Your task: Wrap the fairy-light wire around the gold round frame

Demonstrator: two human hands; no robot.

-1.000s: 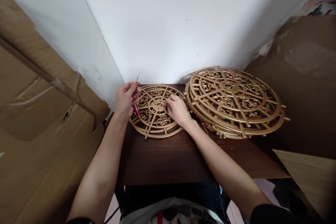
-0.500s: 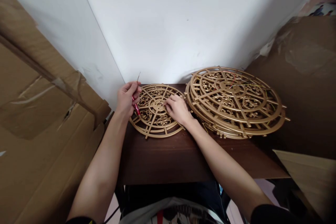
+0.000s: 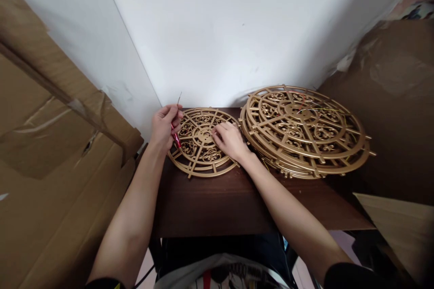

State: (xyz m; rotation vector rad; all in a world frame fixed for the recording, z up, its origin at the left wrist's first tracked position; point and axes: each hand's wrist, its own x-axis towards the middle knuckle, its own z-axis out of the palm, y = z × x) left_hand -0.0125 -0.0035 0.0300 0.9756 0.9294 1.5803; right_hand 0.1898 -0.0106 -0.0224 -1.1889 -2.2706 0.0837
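Observation:
A round gold lattice panel (image 3: 213,174) with scrollwork lies flat on the dark brown table. My left hand (image 3: 163,126) is closed above its left edge. A slim, shiny red tool (image 3: 176,138) points down out of its lower fingers; its kind is unclear. Between thumb and forefinger it pinches a thin dark wire (image 3: 179,97) that sticks upward. My right hand (image 3: 229,140) lies on the panel's right half, fingers together and bent, tips at the central ring. Whatever the fingertips may pinch there is hidden.
To the right stands an uneven stack of larger-looking gold panels (image 3: 305,131), with thin yellow and red wires across the top. Large cardboard boxes flank the table (image 3: 217,210) at left (image 3: 50,162) and right (image 3: 389,113). A white wall (image 3: 217,31) rises behind it.
Almost nothing differs. Both hands keep their places and grips, and the view has shifted very slightly.

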